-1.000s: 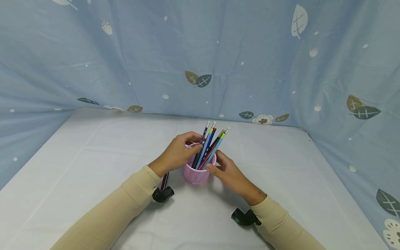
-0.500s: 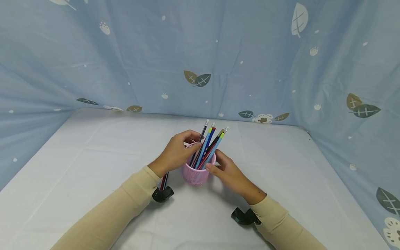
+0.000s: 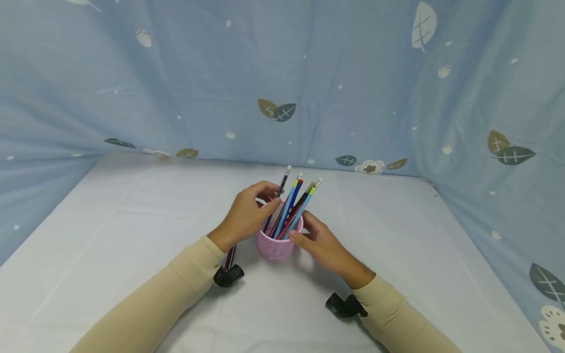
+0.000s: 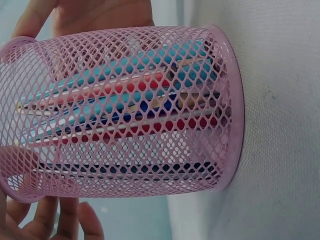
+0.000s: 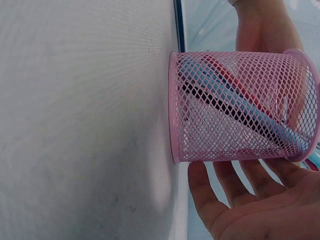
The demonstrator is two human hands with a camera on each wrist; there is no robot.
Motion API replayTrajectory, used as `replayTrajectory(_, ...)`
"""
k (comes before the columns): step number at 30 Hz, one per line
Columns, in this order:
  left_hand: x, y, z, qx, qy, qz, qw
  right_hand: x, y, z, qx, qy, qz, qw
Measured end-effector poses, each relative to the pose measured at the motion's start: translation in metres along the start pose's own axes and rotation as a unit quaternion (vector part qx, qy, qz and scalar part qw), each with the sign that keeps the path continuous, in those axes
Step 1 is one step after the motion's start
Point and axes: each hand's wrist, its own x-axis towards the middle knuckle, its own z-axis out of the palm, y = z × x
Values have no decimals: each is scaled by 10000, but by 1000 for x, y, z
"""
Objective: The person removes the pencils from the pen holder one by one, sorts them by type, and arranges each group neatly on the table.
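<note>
A pink mesh pencil cup (image 3: 274, 251) stands upright on the white-covered table, holding several pencils. My left hand (image 3: 243, 213) reaches over its left rim and pinches a black pencil (image 3: 284, 182) with a white eraser between thumb and fingers. That pencil's lower part is inside the cup, apart from the others, as the left wrist view shows through the mesh (image 4: 140, 170). Light blue pencils (image 3: 307, 202), along with dark blue, red and black ones, lean right. My right hand (image 3: 324, 245) holds the cup's right side, thumb at the rim and fingers (image 5: 205, 187) along the wall.
By my left wrist, thin red and black sticks (image 3: 230, 257) show, partly hidden by the wrist and its black camera (image 3: 228, 276). Another black camera (image 3: 346, 305) sits at my right wrist. A blue leaf-patterned curtain (image 3: 198, 73) hangs behind the table (image 3: 388, 220).
My left hand has shifted slightly left with the black pencil, which now stands farther from the other pencils. The right hand and cup have stayed almost still.
</note>
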Motion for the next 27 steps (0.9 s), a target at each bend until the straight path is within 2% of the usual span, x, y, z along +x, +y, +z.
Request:
replayTrajectory(12,2,3,-7,-74,224,150,9996,0,-1,0,-57,4,15,10000)
replayTrajectory(22,4,12,-29,-365,344,170,9986,0,-1,1,-94,29,65,9999)
replayTrajectory(27,5,15,-41,-481,463,302,9973,0,0,1,-80,44,45,9999)
